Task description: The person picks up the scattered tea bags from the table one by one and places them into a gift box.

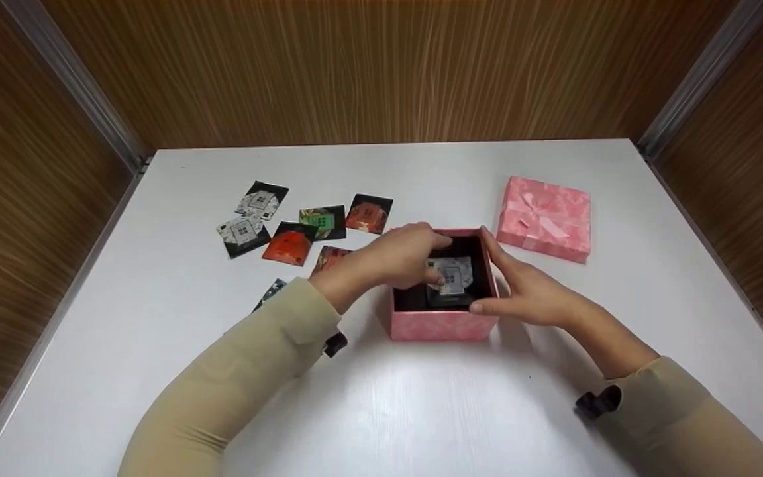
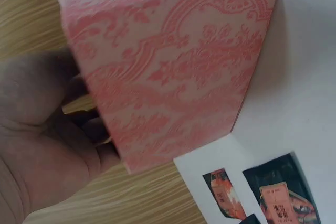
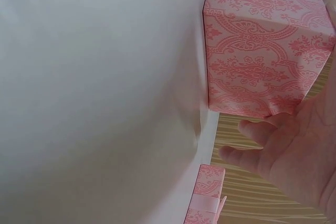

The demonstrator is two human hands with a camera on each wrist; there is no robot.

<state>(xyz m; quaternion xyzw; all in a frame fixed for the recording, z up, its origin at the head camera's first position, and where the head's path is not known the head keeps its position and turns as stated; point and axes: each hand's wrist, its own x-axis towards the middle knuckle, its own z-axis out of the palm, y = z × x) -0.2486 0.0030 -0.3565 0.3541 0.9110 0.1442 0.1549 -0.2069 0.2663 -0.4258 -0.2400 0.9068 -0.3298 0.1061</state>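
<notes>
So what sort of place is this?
Probably a walled-in work booth rather than an open room: a flat white tabletop stands between brown wood-grain panels, with straight grey metal strips at the back corners.

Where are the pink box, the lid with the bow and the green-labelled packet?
Pink box point(image 1: 443, 326): head view, on its front wall.
Lid point(image 1: 549, 215): head view, on its top face.
Green-labelled packet point(image 1: 322, 222): head view, on its label.

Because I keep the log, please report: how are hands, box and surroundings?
Left hand partly inside pink box; right hand touching its right side. Black-and-grey packet lies inside. Lid off, set apart; left hand partly covers opening.
</notes>
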